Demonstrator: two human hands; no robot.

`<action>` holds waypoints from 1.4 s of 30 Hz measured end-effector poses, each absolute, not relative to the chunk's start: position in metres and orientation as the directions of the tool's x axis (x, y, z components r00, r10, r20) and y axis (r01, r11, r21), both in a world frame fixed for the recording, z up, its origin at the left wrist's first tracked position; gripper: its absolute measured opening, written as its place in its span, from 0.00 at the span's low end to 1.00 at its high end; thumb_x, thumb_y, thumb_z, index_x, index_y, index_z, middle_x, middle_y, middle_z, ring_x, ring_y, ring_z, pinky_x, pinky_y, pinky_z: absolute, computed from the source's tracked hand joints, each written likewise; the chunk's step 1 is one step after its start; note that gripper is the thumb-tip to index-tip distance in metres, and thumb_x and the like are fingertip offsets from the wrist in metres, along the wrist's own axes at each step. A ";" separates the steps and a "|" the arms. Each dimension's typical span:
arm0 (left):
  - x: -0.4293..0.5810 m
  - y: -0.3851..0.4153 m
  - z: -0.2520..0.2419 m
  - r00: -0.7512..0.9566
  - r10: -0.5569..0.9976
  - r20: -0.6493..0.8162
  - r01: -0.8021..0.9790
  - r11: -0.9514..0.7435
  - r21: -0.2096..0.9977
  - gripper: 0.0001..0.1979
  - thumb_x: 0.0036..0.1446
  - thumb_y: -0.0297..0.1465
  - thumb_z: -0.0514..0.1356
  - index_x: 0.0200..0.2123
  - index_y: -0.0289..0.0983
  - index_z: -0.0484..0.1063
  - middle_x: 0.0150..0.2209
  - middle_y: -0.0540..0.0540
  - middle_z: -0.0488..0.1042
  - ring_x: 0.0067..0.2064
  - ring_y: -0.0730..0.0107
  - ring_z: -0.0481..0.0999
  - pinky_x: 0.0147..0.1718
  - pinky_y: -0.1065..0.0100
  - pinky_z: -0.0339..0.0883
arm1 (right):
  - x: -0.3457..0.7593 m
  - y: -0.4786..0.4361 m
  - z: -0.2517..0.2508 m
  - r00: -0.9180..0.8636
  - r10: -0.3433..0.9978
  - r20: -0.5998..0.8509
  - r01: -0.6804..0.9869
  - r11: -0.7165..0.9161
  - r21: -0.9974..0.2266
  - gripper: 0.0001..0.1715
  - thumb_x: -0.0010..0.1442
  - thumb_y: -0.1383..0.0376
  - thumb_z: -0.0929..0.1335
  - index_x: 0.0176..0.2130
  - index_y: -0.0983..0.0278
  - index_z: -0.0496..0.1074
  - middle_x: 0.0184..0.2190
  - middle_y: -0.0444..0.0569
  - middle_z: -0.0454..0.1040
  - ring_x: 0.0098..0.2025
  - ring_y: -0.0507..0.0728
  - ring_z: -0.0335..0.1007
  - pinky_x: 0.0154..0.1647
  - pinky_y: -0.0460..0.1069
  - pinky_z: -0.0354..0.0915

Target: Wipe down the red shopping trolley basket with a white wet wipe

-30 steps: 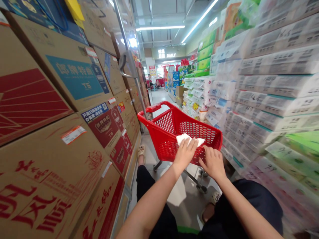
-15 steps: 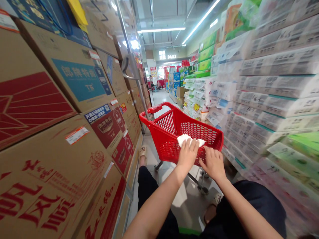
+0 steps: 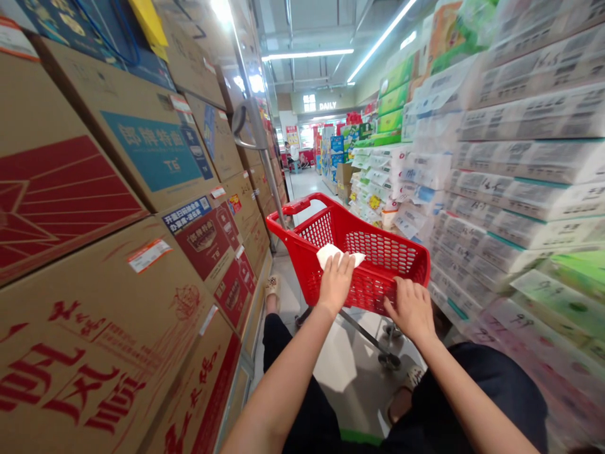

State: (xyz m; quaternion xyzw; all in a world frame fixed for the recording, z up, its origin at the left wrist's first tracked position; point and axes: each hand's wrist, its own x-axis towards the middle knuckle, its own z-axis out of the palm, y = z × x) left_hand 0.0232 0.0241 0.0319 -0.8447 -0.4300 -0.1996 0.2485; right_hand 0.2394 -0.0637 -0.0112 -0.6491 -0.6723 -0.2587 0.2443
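My left hand (image 3: 336,277) is closed over the white cloth (image 3: 326,253), fingers together, and holds it against the near upper edge of the red cart (image 3: 373,289). My right hand (image 3: 413,307) is clamped on the same edge, farther right, fingers bent over it. The cart stands between stacked cartons (image 3: 118,271) and wrapped packs (image 3: 524,173).

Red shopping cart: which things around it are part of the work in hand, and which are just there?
Part of the work:
- red shopping cart
- white cloth, under the left hand
- right hand, on the cart's rim

Just there:
- cardboard boxes, stacked
- wrapped packs, stacked opposite
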 end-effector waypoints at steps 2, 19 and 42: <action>0.044 0.012 0.027 0.563 0.613 0.555 0.817 -0.516 -0.258 0.26 0.70 0.26 0.47 0.69 0.37 0.59 0.69 0.41 0.62 0.69 0.52 0.62 0.68 0.52 0.56 | 0.223 -0.061 -0.003 -0.074 0.750 0.657 0.997 0.055 0.050 0.31 0.66 0.59 0.61 0.63 0.72 0.59 0.48 0.63 0.70 0.51 0.69 0.61 0.55 0.61 0.56; -0.015 0.038 0.043 0.502 0.647 0.574 0.859 -0.454 -0.238 0.27 0.69 0.24 0.47 0.70 0.35 0.57 0.70 0.38 0.58 0.71 0.54 0.57 0.70 0.50 0.51 | 0.218 -0.054 -0.013 -0.151 0.761 0.631 0.988 0.124 0.088 0.42 0.65 0.62 0.63 0.72 0.68 0.47 0.58 0.61 0.69 0.56 0.68 0.61 0.59 0.61 0.56; -0.043 0.048 0.050 0.574 0.599 0.559 0.812 -0.503 -0.295 0.28 0.69 0.23 0.47 0.70 0.36 0.55 0.70 0.40 0.59 0.72 0.57 0.56 0.70 0.52 0.52 | 0.223 -0.055 -0.015 -0.178 0.744 0.644 0.984 0.133 0.118 0.38 0.67 0.59 0.62 0.71 0.69 0.52 0.57 0.60 0.70 0.55 0.66 0.62 0.58 0.59 0.56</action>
